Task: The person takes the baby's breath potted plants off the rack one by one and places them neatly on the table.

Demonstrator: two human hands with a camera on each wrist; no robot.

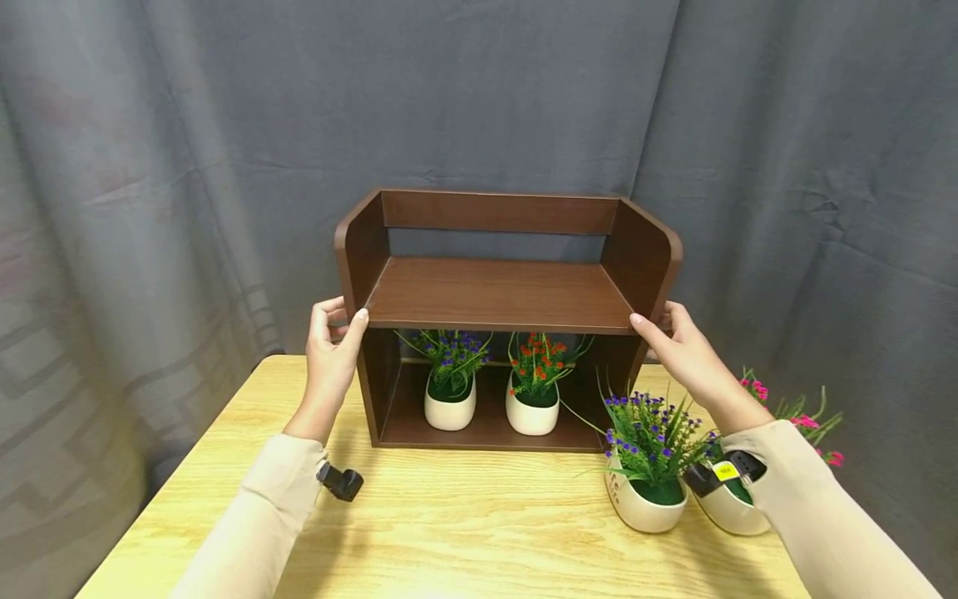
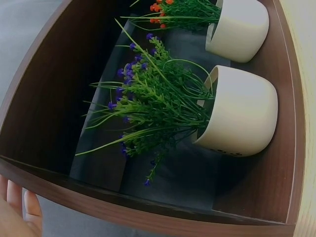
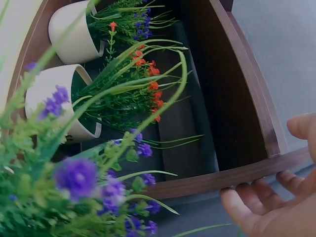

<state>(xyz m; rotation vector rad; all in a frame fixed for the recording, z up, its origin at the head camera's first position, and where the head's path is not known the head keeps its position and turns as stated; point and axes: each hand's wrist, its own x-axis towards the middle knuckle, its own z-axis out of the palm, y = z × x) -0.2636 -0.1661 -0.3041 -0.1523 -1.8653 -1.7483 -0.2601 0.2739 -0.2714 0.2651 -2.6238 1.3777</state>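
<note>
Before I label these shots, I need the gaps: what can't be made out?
Head: fingertips of the left hand, behind the brown wooden shelf.
Head: rounded white pot of pink flowers, partly behind the beige fabric sleeve.
Left wrist: rounded white pot of red flowers, cut by top edge.
Right wrist: nearest purple flowers, blurred.

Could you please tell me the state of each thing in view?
Shelf, upright on the table
Left hand, gripping the shelf's left side
Right hand, gripping the shelf's right side
Inner purple plant, upright in the lower compartment
Red plant, upright in the lower compartment
Outer purple plant, upright on the table
Pink plant, upright, partly hidden
Curtain, hanging
</note>
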